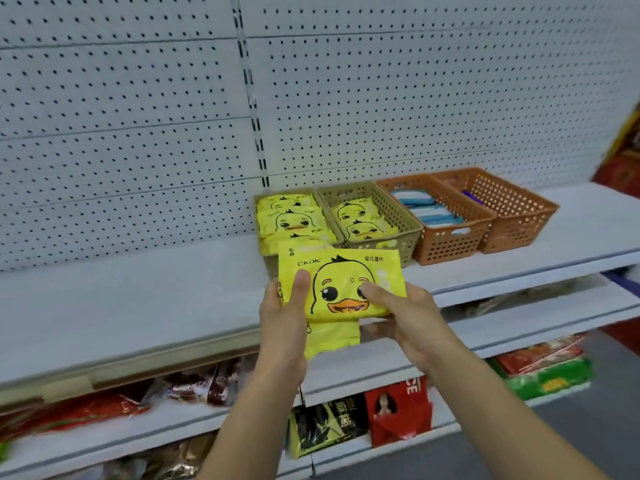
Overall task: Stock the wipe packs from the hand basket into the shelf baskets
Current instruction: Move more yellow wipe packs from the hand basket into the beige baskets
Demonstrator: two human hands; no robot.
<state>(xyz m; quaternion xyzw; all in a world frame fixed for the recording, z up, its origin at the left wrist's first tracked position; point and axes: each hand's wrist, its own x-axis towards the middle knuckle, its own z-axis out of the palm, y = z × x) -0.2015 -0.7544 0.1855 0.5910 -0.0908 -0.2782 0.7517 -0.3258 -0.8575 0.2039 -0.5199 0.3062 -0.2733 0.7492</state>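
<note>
The left hand [282,323] grips the left end of a yellow duck pack [341,282], thumb pressed on its printed face and fingers curled beneath. The pack is held flat, face up, in front of the white shelf [138,292]. Directly under the duck pack a second yellow pack [332,336] pokes out towards the person; which hand carries it cannot be told. The right hand [405,317] holds the right end of the duck pack, with its thumb by the duck's eye and fingers tucked below.

Just behind the duck pack, partly hidden by it, stands an olive basket [270,263] filled to the rim with the same yellow packs. Behind and right of the duck pack, touching that first basket, is a second olive basket [401,233] with a few duck packs inside. Further right of the duck pack sits an orange basket [446,242] holding blue-and-white packs, then another orange basket [519,216] with something purple in it.
</note>
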